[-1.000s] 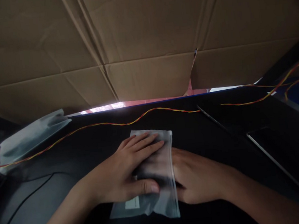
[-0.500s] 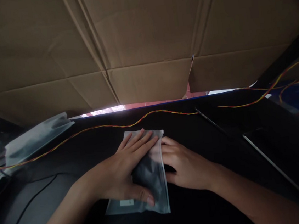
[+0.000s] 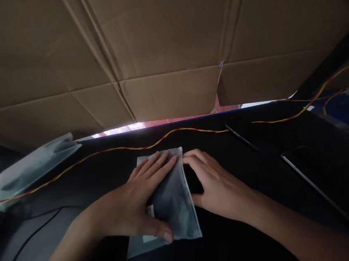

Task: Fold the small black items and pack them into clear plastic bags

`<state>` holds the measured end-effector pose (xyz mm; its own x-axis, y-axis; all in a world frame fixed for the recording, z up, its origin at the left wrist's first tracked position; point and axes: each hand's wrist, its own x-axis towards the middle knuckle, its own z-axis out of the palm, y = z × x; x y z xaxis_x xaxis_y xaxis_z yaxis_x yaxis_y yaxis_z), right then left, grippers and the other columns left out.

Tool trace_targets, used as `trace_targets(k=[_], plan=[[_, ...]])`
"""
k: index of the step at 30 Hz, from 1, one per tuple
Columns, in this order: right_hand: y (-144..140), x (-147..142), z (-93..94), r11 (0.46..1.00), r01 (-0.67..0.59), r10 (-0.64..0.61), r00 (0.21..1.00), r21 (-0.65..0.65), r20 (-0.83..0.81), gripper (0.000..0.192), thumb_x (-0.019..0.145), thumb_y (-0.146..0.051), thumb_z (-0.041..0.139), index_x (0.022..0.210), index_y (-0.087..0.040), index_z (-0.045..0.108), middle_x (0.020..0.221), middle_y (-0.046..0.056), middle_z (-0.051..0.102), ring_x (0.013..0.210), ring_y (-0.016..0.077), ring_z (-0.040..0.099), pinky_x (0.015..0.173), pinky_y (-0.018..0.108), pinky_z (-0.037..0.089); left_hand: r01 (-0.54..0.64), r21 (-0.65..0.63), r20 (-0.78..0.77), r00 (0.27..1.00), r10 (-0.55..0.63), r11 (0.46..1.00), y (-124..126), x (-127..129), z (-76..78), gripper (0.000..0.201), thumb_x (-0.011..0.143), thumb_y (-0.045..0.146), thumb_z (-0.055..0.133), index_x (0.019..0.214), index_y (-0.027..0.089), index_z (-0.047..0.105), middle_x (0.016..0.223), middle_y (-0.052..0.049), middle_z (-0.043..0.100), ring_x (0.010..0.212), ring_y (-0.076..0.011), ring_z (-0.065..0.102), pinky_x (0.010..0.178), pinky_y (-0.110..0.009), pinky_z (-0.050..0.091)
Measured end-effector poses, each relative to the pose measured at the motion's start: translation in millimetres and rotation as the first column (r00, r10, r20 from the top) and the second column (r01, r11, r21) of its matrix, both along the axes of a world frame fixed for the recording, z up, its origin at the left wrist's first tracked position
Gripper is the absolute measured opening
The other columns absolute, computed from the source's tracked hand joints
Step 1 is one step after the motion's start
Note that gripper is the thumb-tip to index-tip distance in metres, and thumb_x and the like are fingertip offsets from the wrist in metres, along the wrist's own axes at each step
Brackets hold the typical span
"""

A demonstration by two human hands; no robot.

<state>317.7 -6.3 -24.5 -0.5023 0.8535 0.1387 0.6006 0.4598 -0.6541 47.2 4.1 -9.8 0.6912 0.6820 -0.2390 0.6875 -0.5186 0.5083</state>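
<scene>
A frosted zip bag [image 3: 175, 197] lies on a black tabletop [image 3: 104, 175], beneath the left hand [image 3: 131, 205], whose fingers are slightly spread, thumb apart. At the bag's zip edge [image 3: 195, 219], the right hand [image 3: 216, 186] curves with thumb and fingers apart; whether its fingertips grip the edge cannot be told

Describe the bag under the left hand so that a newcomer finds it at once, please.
Below the brown cardboard, find the black table. Near the picture's middle, the spread left hand lies on a translucent bag, with the right hand at its right edge. Unlike the whitish bag at far left, this one has the hand on it.
</scene>
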Motion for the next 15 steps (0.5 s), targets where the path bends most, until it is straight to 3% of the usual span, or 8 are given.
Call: trace_targets(k=[5, 12, 15], plan=[[-4.8, -5.1, -3.1, 0.996, 0.080, -0.080, 0.997, -0.037, 0.007, 0.047, 0.082, -0.024, 0.090, 0.115, -0.021, 0.057, 0.119, 0.008, 0.064, 0.112, 0.0290, 0.061, 0.098, 0.050, 0.054, 0.012, 0.034, 0.031, 0.999, -0.013, 0.999, -0.4, 0.2, -1.6, 0.149, 0.067, 0.083, 0.090, 0.175, 0.045, -0.006, 0.186, -0.013, -0.002, 0.168, -0.0538, 0.002, 0.128, -0.086, 0.006], [-9.4, -6.3, -2.2, 0.991, 0.110, -0.108, 0.994, -0.079, 0.030, 0.045, 0.083, -0.023, 0.088, 0.118, -0.022, 0.059, 0.127, 0.009, 0.059, 0.117, 0.0294, 0.058, 0.102, 0.050, 0.053, -0.015, 0.058, -0.032, 0.999, 0.017, 0.998, -3.7, 0.8, -3.3, 0.142, 0.071, 0.093, 0.077, 0.175, 0.044, -0.006, 0.186, -0.011, -0.003, 0.168, -0.0534, 0.005, 0.129, -0.083, 0.011], [-7.1, -1.8, 0.6, 0.990, 0.106, -0.102, 0.994, -0.093, 0.045, 0.039, 0.084, -0.022, 0.086, 0.114, -0.022, 0.061, 0.125, 0.008, 0.060, 0.116, 0.0282, 0.058, 0.101, 0.047, 0.054, -0.030, 0.110, -0.011, 0.999, 0.032, 0.993, -2.3, 0.0, -1.6, 0.126, 0.080, 0.094, 0.067, 0.175, 0.046, -0.002, 0.187, -0.009, 0.007, 0.168, -0.0525, 0.015, 0.129, -0.083, 0.018]])
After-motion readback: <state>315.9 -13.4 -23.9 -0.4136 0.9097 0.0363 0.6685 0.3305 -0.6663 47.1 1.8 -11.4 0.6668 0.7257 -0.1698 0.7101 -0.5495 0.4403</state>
